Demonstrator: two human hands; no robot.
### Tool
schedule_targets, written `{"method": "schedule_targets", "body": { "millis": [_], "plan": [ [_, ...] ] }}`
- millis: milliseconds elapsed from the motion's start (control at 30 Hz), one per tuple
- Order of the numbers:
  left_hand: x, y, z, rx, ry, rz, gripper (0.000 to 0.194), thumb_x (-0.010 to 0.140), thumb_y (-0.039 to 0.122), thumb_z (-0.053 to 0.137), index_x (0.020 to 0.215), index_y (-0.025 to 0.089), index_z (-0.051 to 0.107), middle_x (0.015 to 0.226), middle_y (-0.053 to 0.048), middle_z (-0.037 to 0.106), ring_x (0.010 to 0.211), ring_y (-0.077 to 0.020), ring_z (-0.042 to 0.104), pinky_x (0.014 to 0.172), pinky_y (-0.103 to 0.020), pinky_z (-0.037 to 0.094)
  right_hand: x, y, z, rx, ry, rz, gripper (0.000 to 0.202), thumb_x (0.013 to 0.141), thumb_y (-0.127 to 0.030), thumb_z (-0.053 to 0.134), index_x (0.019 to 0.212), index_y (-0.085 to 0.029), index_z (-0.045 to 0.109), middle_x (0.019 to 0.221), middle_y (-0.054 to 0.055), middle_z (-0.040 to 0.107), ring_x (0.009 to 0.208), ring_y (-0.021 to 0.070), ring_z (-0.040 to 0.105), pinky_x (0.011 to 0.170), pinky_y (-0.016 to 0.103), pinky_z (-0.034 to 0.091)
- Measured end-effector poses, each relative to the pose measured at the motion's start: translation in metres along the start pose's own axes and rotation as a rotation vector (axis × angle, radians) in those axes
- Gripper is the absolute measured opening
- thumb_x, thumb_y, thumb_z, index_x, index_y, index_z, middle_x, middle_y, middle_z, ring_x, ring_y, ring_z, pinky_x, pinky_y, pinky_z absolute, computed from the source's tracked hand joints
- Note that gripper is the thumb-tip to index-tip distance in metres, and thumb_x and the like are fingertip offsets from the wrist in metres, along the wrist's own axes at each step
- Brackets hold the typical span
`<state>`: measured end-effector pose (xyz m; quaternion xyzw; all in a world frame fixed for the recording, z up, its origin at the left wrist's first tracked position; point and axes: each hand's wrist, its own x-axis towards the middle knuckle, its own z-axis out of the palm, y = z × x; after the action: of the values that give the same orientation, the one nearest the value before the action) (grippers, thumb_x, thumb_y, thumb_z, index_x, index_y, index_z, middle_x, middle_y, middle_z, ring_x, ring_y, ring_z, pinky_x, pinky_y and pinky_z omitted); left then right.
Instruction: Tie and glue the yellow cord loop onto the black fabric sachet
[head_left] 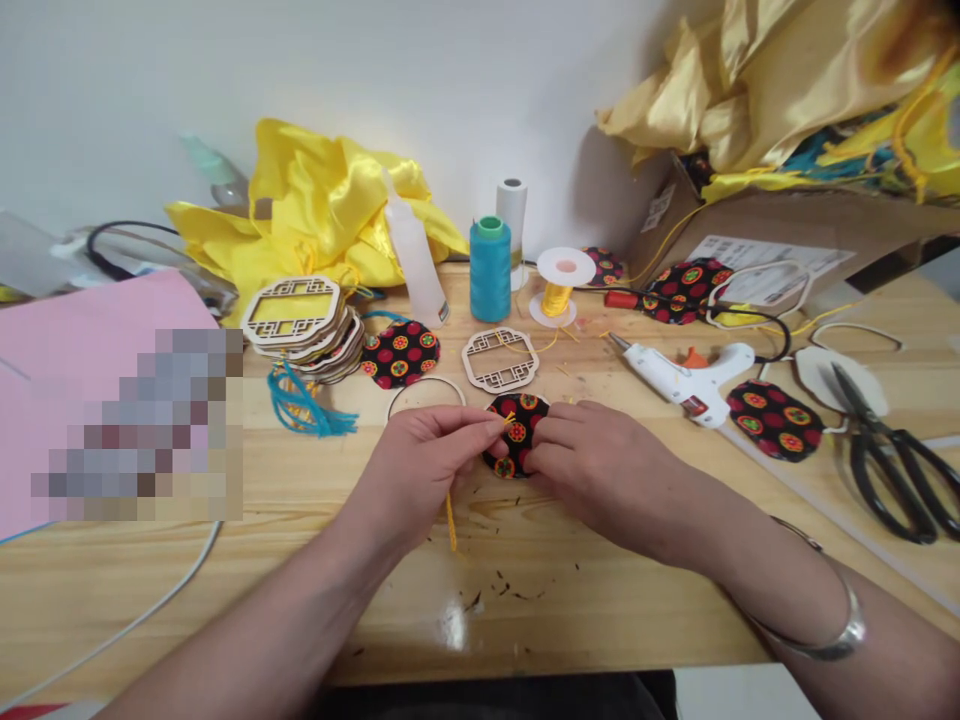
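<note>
Where both hands are meeting: near the middle of the table (300, 600), the patterned disc (516, 436) is lying between them.
Left hand (427, 450): reaching in from the near left corner, it is pinching the yellow cord (451, 522) between thumb and fingertips at the disc's left side; a short end is sticking up over the disc, and a longer length is hanging below the hand.
Right hand (600, 468): coming from the near right corner, it is facing back-up, its fingers curling at the disc's right side; whether they are pinching anything, I cannot tell.
Right wrist: bending slightly, with a silver bracelet (847, 635) circling the forearm behind it.
Far side of the disc: a lattice frame (501, 360) is lying just beyond, and a thin hoop (426, 385) is resting just beyond the left hand, leaving little room there.
Near side: bare wood with dark scraps (502, 590) is stretching between the forearms to the near edge.
Left part: a blue tassel (311, 405) and a stack of frames (296, 320) are sitting beyond the left forearm.
Right part: a glue gun (679, 380) is lying beyond the right hand, and black-handled scissors (892, 460) are resting toward the right edge.
</note>
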<state>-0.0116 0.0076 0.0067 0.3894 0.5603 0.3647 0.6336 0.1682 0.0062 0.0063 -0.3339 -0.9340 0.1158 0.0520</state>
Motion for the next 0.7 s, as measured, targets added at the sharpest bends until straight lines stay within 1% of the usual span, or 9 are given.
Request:
{"method": "schedule_targets", "body": {
  "millis": [133,267,367,467,600,700],
  "plan": [
    [-0.0026,0.0045,0.0022,0.168,0.013,0.014,0.013,0.070,0.021,0.064,0.060,0.017,0.071,0.055,0.002,0.067,0.040,-0.0053,0.040,0.043,-0.019,0.033,-0.0002,-0.0004,0.0010,-0.010,0.005,-0.016,0.016,0.087,-0.013,0.044,0.084,-0.018,0.059,0.085,0.005,0.060,0.082,0.0181,0.050,0.072,0.032,0.036],
    [-0.0033,0.0052,0.0016,0.251,-0.020,0.044,0.015,0.072,0.024,0.062,0.062,0.018,0.072,0.062,0.000,0.070,0.057,-0.0113,0.055,0.058,-0.022,0.042,0.0002,-0.0010,0.0015,-0.069,0.021,-0.046,0.016,0.087,-0.014,0.044,0.083,-0.017,0.059,0.082,0.005,0.060,0.078,0.0187,0.049,0.068,0.033,0.036],
    [-0.0022,0.0027,0.0001,0.271,-0.038,0.059,0.015,0.072,0.025,0.061,0.064,0.019,0.072,0.066,-0.002,0.071,0.065,-0.0150,0.059,0.066,-0.025,0.043,0.0002,-0.0025,0.0014,-0.133,0.033,-0.074,0.014,0.086,-0.013,0.045,0.086,-0.017,0.058,0.083,0.006,0.060,0.078,0.0197,0.049,0.066,0.033,0.036],
    [-0.0013,-0.0002,-0.0008,0.271,-0.028,0.051,0.013,0.071,0.025,0.062,0.066,0.020,0.073,0.067,-0.002,0.072,0.066,-0.0160,0.060,0.067,-0.026,0.044,0.0002,-0.0047,0.0003,-0.174,0.028,-0.093,0.013,0.084,-0.013,0.047,0.089,-0.015,0.059,0.085,0.007,0.060,0.080,0.0205,0.050,0.066,0.033,0.036],
    [-0.0015,-0.0018,-0.0008,0.260,-0.030,0.034,0.014,0.070,0.026,0.062,0.068,0.020,0.074,0.068,-0.002,0.072,0.067,-0.0176,0.061,0.066,-0.027,0.043,0.0007,-0.0074,-0.0020,-0.209,0.028,-0.096,0.011,0.082,-0.012,0.049,0.085,-0.015,0.059,0.081,0.006,0.060,0.075,0.0198,0.048,0.063,0.033,0.034],
    [-0.0023,-0.0004,-0.0003,0.301,-0.030,0.034,0.014,0.070,0.025,0.061,0.067,0.020,0.073,0.067,-0.001,0.072,0.067,-0.0181,0.061,0.065,-0.027,0.042,0.0011,-0.0084,-0.0031,-0.209,0.021,-0.102,0.010,0.081,-0.011,0.049,0.083,-0.015,0.058,0.079,0.005,0.059,0.074,0.0196,0.048,0.063,0.033,0.033]
  ]
}}
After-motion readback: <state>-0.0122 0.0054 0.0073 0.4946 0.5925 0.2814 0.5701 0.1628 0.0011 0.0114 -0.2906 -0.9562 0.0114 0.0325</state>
